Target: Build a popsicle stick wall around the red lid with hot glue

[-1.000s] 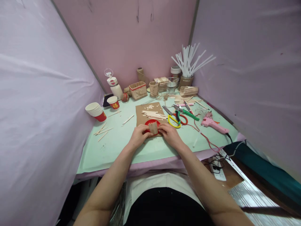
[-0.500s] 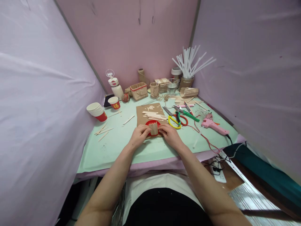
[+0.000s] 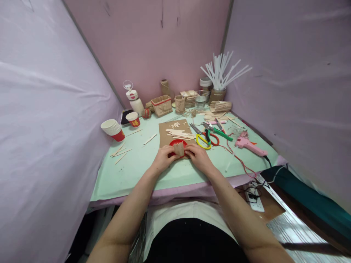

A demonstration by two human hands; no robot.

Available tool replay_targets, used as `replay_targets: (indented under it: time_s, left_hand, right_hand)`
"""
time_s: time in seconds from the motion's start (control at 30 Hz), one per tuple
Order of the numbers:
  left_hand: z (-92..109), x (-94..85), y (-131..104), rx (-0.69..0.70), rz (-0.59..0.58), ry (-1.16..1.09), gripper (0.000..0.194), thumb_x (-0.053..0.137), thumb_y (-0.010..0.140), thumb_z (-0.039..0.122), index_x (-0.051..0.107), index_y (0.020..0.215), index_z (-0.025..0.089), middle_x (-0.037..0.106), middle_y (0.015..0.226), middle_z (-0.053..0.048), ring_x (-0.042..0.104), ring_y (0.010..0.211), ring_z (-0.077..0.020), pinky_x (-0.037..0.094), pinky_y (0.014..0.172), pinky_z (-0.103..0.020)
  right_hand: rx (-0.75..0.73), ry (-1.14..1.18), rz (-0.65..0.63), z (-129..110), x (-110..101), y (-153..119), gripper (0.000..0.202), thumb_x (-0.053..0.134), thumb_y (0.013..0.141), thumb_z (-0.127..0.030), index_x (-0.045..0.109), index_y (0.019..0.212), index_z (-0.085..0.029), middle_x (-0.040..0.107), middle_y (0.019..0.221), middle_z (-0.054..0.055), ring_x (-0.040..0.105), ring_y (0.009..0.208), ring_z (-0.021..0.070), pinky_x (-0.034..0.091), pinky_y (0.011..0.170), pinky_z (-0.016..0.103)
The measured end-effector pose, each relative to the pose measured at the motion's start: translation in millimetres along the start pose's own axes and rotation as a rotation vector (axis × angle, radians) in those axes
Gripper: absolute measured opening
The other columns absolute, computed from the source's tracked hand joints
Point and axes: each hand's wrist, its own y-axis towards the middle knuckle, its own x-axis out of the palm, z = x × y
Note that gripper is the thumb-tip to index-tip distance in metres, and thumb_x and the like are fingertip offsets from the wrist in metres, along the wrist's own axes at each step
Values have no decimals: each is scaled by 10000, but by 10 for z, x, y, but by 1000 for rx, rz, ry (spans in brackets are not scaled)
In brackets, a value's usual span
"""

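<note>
A small panel of wooden sticks [image 3: 179,149] with an uneven top edge is held upright over a round red dish [image 3: 174,142]. My left hand [image 3: 164,157] pinches its left side, and my right hand [image 3: 196,155] has its fingers closed at its right side. The dish lies at the near edge of a brown cardboard sheet [image 3: 163,131]. Behind it on the cardboard are a pile of cut sticks [image 3: 178,134] and small wood chips [image 3: 175,125]. My hands partly cover the dish.
To the right lie scissors [image 3: 203,141], green-handled pliers [image 3: 223,135] and a pink glue gun [image 3: 251,146] with its cord. Paper cups [image 3: 116,133] stand left. A stick basket [image 3: 162,106], water glass [image 3: 200,102] and white glue sticks [image 3: 219,73] line the back.
The stick panel has tilted and shifted slightly between my fingers. My left hand has moved a little around its lower left side; my right hand has barely moved.
</note>
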Motion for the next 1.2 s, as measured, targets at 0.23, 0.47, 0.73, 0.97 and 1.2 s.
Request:
replay_targets:
  time_s: [0.23,0.47,0.73,0.97,1.2]
  left_hand:
    - [19,-34,-22,-1,-54,10,257,752,717,287,703,955,206,705,938,-42,574,940,-228,427,836,-341]
    - [65,-2,6,-40,11,9,201,577,861,302,681,740,179,635,714,-20,551,750,-172,415,721,-292]
    - [20,37,17,-37,-30,72,158,584,867,305,713,870,213,699,858,-38,582,870,-201,417,826,-331]
    - [10,46,18,-47,-21,88,133,628,836,318,696,838,203,686,831,-41,578,847,-203,418,803,-331]
    - [-4,50,30,-83,-54,92,101,678,780,261,680,864,205,684,886,-31,559,890,-218,410,809,-343]
  right_hand:
    - [10,35,6,-31,-24,-6,176,542,863,-130,702,899,-193,666,1013,88,616,938,204,494,846,358]
    - [20,50,-15,-85,-37,10,150,533,902,-219,677,870,-194,671,951,64,609,899,182,480,824,324]
    - [42,-14,-74,-104,14,74,119,580,876,-210,654,783,-198,664,807,38,564,785,183,419,763,322]
    - [30,-19,-103,-101,3,73,64,608,855,-172,646,810,-199,672,846,37,565,819,188,413,775,320]
    - [22,-23,-104,-83,6,67,72,628,824,-140,636,792,-205,656,826,32,557,819,192,413,773,325]
